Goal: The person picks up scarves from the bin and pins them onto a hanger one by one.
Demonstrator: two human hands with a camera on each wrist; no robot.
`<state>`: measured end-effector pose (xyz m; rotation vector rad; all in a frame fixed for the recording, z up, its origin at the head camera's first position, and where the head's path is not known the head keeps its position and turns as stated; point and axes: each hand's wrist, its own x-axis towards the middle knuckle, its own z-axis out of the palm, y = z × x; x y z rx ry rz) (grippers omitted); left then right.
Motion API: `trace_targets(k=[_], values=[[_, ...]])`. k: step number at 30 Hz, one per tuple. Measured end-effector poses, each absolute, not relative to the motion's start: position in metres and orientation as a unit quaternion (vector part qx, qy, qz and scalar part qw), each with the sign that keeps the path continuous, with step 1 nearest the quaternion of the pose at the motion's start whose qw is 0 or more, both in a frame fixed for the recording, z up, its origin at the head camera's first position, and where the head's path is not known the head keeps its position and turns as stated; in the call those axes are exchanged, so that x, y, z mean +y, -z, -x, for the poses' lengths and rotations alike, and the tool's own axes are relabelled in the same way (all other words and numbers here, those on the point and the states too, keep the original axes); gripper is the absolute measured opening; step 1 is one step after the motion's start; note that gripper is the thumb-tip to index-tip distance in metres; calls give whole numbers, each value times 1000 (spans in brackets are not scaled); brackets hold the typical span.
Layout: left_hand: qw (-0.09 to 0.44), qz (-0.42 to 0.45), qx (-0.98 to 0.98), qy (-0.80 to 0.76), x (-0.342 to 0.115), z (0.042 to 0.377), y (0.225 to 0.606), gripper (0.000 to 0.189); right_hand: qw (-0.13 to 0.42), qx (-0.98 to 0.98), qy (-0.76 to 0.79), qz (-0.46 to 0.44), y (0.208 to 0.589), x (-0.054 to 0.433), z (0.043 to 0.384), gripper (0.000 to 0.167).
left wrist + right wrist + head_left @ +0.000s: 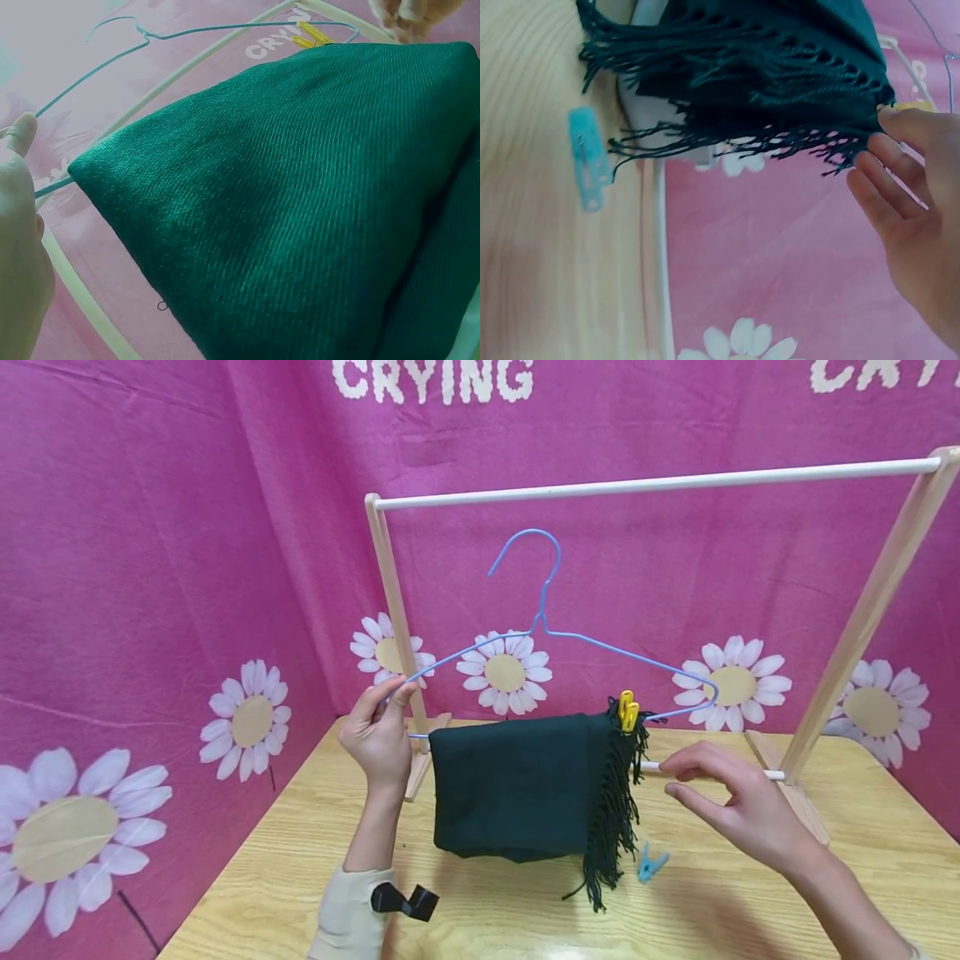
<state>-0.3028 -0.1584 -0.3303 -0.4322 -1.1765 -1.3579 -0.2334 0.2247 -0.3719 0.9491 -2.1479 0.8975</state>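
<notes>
A blue wire hanger (542,610) is held upright over the table; my left hand (380,735) pinches its left end between thumb and fingers. Over its lower bar drapes a folded dark green scarf (517,789), its fringe hanging on the right side. A yellow clothespin (628,714) grips the scarf at the bar's right end. My right hand (738,802) hovers right of the fringe, fingers loosely bent and holding nothing. Below it, a light blue clothespin (589,159) lies on the table. In the left wrist view the scarf fills most of the frame.
Behind the hanger stands a wooden rack with a white top rail (645,485) and a lower rail near my right hand. Its wooden feet rest on the wood-grain table (262,893). A pink cloth (300,460) with daisies hangs behind and at the left.
</notes>
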Motion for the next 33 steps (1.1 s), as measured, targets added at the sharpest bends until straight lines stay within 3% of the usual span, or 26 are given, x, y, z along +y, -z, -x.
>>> trace_targets(k=[13,25,33], values=[[600,190,-507,588,-158,303,330,20,254,-816,-339,-393,399,240,243,50],[598,194,-512,585,-159,303,331,20,157,-845,-341,-382,420,248,253,33],[595,199,-519,580,-160,303,333,25,91,-830,-363,-414,440,251,265,32]])
